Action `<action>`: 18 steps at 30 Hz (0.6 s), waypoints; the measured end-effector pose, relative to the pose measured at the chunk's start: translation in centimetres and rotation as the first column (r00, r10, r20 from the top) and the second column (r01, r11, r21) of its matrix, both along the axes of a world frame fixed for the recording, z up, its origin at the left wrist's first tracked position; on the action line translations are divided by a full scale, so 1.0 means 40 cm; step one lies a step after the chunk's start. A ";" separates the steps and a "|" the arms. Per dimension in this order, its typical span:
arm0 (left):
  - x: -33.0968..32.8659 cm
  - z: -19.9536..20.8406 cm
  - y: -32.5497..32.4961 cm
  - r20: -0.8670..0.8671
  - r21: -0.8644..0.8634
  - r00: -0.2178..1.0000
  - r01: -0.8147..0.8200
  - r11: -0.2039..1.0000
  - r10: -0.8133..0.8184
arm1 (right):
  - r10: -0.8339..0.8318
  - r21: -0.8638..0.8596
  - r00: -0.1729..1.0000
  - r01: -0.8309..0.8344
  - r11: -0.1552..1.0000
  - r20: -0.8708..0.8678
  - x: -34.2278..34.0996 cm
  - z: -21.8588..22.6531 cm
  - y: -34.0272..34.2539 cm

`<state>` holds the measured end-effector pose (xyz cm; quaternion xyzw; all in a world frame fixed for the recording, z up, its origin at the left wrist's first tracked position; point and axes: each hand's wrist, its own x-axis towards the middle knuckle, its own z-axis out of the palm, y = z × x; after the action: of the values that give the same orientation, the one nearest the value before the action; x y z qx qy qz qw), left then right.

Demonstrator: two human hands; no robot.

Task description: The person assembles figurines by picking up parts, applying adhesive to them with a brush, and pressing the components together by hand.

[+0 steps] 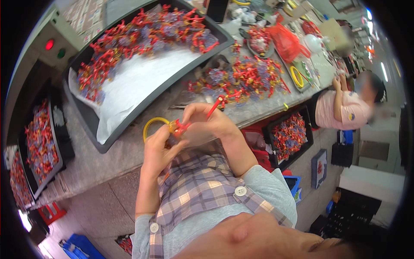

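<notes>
Above my lap, at the table's front edge, my left hand (158,146) pinches a small red and yellow plastic figure (178,127). My right hand (215,123) comes in from the other side with its fingers bent. It is closed on a thin red stick (214,108) that slants up out of its grip; the stick's lower end is hidden by the hand. Part of the right hand is smeared by motion. A yellow ring (151,124) lies on the table just beyond my left hand.
A black tray (103,144) lined with white sheet holds many red and purple figures. A loose pile of figures (254,75) lies to its right. More filled trays (56,153) stand at left and below the table (280,157). A co-worker (343,105) sits at the right.
</notes>
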<state>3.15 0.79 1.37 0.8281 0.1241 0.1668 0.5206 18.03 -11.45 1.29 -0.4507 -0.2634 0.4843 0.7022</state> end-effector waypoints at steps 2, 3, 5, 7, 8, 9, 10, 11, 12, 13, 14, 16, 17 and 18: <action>-0.006 -0.001 0.007 0.035 -0.029 0.998 0.059 0.998 -0.058 | 0.068 0.167 0.998 -0.065 0.984 -0.009 -0.012 -0.009 -0.001; -0.006 -0.006 0.008 0.032 -0.077 0.998 0.056 0.995 -0.054 | 0.035 0.166 0.999 -0.036 0.986 0.014 -0.017 -0.016 -0.002; -0.005 -0.005 0.013 0.017 -0.142 0.999 0.054 0.988 -0.052 | 0.005 0.136 0.998 -0.014 0.991 0.066 -0.020 -0.028 -0.002; -0.008 -0.017 0.008 0.004 -0.318 0.996 0.084 0.945 -0.087 | 0.011 0.106 0.998 -0.018 0.994 0.062 -0.021 -0.023 -0.005; -0.011 -0.021 0.006 -0.012 -0.486 0.994 0.090 0.869 -0.110 | -0.004 0.109 0.998 -0.004 0.994 0.066 -0.019 -0.014 -0.010; -0.016 -0.020 0.008 -0.033 -0.653 0.982 0.121 0.748 -0.187 | 0.030 0.060 0.995 -0.036 0.998 0.099 -0.018 -0.004 -0.017; -0.014 -0.018 0.005 -0.028 -0.650 0.979 0.135 0.748 -0.202 | 0.065 0.008 0.989 -0.067 0.998 0.131 -0.015 0.002 -0.026; -0.010 -0.015 0.003 0.046 -0.758 0.968 0.194 0.623 -0.246 | 0.059 0.067 0.995 -0.064 0.996 0.081 -0.021 -0.009 -0.024; -0.005 -0.012 0.001 0.123 -0.842 0.953 0.249 0.479 -0.279 | 0.043 0.069 0.995 -0.049 0.996 0.087 -0.018 -0.003 -0.025; -0.003 -0.025 0.001 0.145 -0.849 0.951 0.262 0.459 -0.275 | 0.067 0.018 0.998 -0.067 0.998 -0.006 -0.016 0.004 -0.024; 0.001 -0.033 -0.004 0.147 -0.847 0.947 0.270 0.459 -0.285 | 0.086 -0.031 0.991 -0.090 0.995 -0.100 -0.014 0.009 -0.023; 0.010 -0.038 -0.012 0.131 -0.878 0.957 0.234 0.417 -0.260 | 0.044 -0.019 0.993 -0.047 0.999 -0.112 -0.012 0.004 -0.029; 0.018 -0.033 -0.021 0.132 -0.877 0.954 0.239 0.417 -0.269 | -0.014 -0.044 1.000 0.014 0.999 0.008 -0.005 -0.006 -0.038; 0.028 -0.023 -0.034 0.088 -0.859 0.966 0.197 0.473 -0.241 | -0.068 -0.063 0.989 0.077 0.995 0.129 0.004 -0.010 -0.047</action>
<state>4.28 -0.58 0.47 0.4711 0.0954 -0.0036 0.8769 18.19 -13.33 0.89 -0.5133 -0.2743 0.4376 0.6854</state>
